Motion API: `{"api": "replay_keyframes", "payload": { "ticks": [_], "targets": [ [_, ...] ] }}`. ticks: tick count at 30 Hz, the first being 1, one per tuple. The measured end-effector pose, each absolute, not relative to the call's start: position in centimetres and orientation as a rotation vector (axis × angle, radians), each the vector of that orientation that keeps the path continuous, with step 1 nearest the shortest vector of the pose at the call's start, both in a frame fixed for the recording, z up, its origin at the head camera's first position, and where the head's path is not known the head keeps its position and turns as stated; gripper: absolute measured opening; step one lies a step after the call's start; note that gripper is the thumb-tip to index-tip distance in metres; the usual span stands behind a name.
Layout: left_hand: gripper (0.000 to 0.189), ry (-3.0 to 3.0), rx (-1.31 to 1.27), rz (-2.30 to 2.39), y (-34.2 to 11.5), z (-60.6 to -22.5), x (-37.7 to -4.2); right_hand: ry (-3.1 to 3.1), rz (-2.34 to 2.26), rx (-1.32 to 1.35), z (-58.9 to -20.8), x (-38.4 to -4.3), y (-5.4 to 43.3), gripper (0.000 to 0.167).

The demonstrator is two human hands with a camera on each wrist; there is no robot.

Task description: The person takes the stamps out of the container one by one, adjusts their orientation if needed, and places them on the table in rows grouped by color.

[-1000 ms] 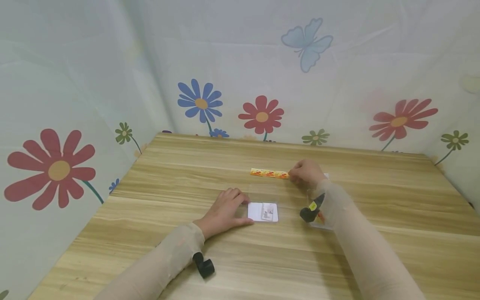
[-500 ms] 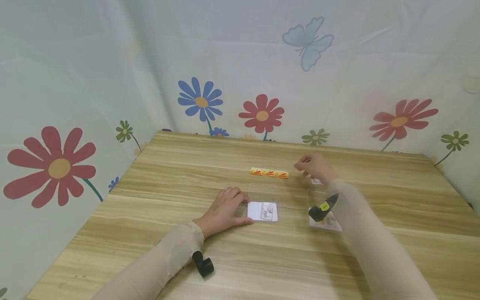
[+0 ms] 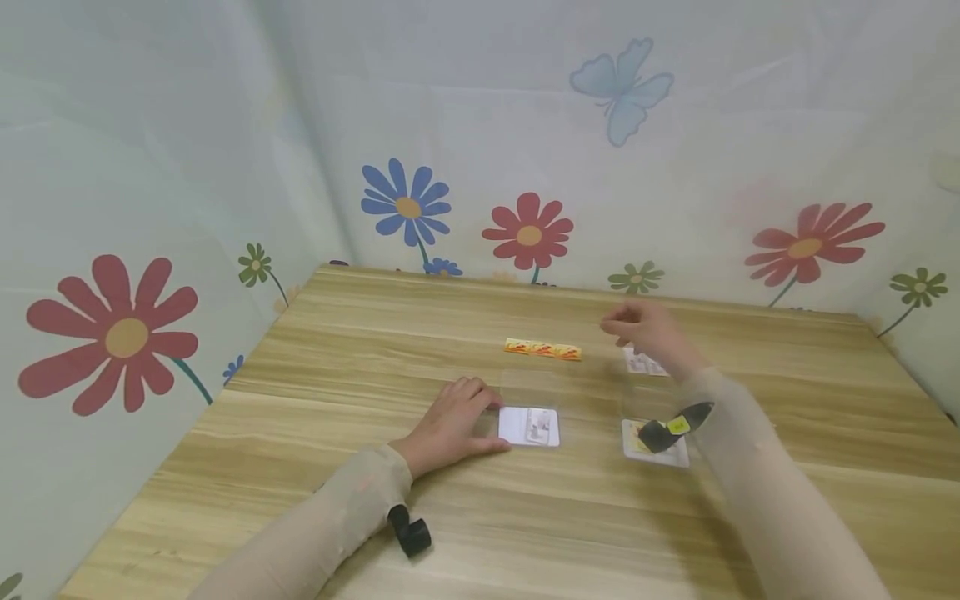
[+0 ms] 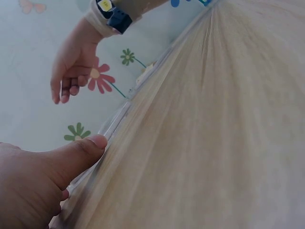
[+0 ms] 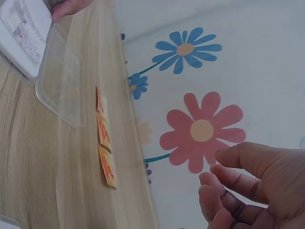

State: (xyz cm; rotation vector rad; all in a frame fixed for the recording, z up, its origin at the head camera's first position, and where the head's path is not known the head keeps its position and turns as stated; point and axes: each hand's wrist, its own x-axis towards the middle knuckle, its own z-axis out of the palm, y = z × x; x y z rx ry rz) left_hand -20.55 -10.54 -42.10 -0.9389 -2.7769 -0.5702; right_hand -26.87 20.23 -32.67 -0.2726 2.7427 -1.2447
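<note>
My left hand [image 3: 446,425] holds the left side of a small plastic case [image 3: 512,426], thumb at its near corner and fingers at its far corner. The case lies with its clear lid [image 5: 59,76] folded back; a grey-printed piece [image 3: 537,426] rests in its white base. My right hand [image 3: 637,329] hovers above the table with fingers loosely bent and nothing visible between them. Left of it lies a yellow-and-orange printed strip [image 3: 543,349] in three sections. A white printed piece [image 3: 642,362] lies below the right hand, partly hidden by it.
A second case [image 3: 655,454] with its clear lid folded back lies on the right, holding a yellowish piece, partly covered by the right wrist camera [image 3: 658,436]. The wooden table [image 3: 360,333] meets a flower-printed curtain [image 3: 465,108] at the back and left.
My right hand has let go of the strip's right end and moved right and up, uncovering the white printed piece and more of the second case. The left hand stays put.
</note>
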Motion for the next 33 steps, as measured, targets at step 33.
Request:
{"api": "replay_keyframes", "payload": {
  "ticks": [33],
  "targets": [
    [0.055,-2.8,-0.925,-0.588,-10.4,-41.9,-20.4,2.766,-1.311,-0.528,-34.5,-22.5,17.6,0.018]
  ]
}}
